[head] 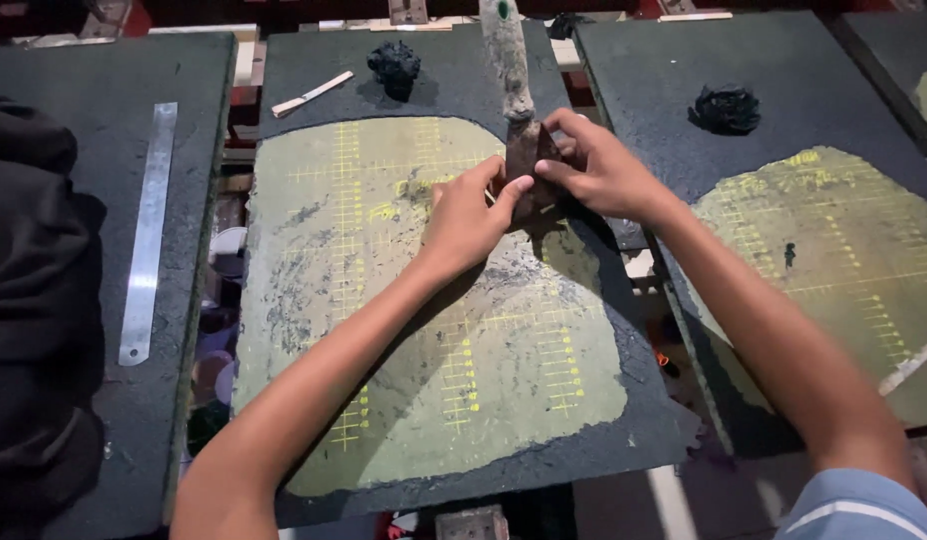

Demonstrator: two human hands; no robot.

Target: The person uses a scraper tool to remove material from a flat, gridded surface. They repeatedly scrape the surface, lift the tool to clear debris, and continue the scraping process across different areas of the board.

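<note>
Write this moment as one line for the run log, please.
left hand: fingertips on scraper blade | right hand: grips scraper | middle board: yellow grid | metal ruler: left board

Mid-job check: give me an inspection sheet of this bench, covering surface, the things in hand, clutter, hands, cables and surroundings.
Surface: dark rough board with a worn greenish patch marked by yellow grid lines.
Job's things: scraper-like tool, its crusted handle pointing away, its blade down on the board.
Clutter: black lump; small pale stick; metal ruler on the left board.
Hands: left hand and right hand both pinch the tool's blade.
Cables: nothing seen.
Surroundings: right board with a second black lump; dark cloth at far left.
</note>
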